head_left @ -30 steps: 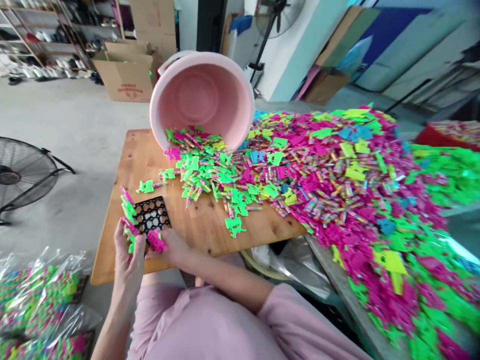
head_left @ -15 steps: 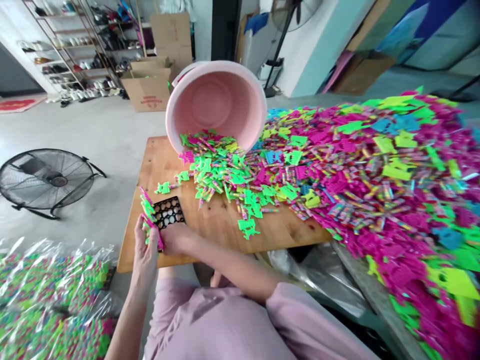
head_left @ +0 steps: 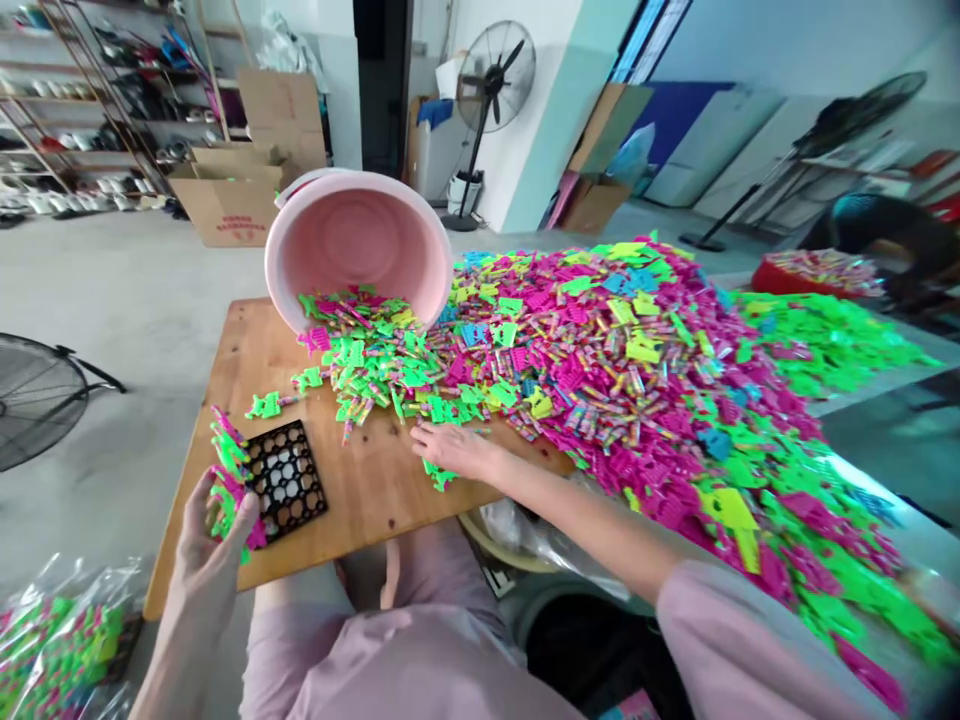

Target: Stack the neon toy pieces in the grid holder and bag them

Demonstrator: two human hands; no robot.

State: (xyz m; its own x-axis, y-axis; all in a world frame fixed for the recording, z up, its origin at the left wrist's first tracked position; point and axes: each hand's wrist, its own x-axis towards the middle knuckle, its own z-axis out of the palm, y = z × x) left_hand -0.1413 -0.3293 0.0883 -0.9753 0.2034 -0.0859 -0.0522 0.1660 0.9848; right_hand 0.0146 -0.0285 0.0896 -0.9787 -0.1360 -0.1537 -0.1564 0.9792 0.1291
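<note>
Clasping pieces (head_left: pixel 234 488) at the tray's (head_left: pixel 316 466) edge, left hand (head_left: pixel 206 558) faces right hand (head_left: pixel 459 450), whose grip's unclear, across bare tabletop (head_left: pixel 364 500).

Bright, even light surrounds me. The tilted, round pink plastic tub (head_left: pixel 360 235) is softly shaded inside; behind it, a tall black doorway (head_left: pixel 381 90) is dim; far right of the tub, a dark standing fan (head_left: pixel 870 112) looks stretched, blurred.

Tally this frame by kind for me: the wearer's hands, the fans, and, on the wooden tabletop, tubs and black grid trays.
Hands (left hand, right hand): 2
Fans (floor fan, rear pedestal fan, far-right fan): 3
Pink tub: 1
Black grid tray: 1
Total: 7
The loose plastic pieces overlap too much to count.
</note>
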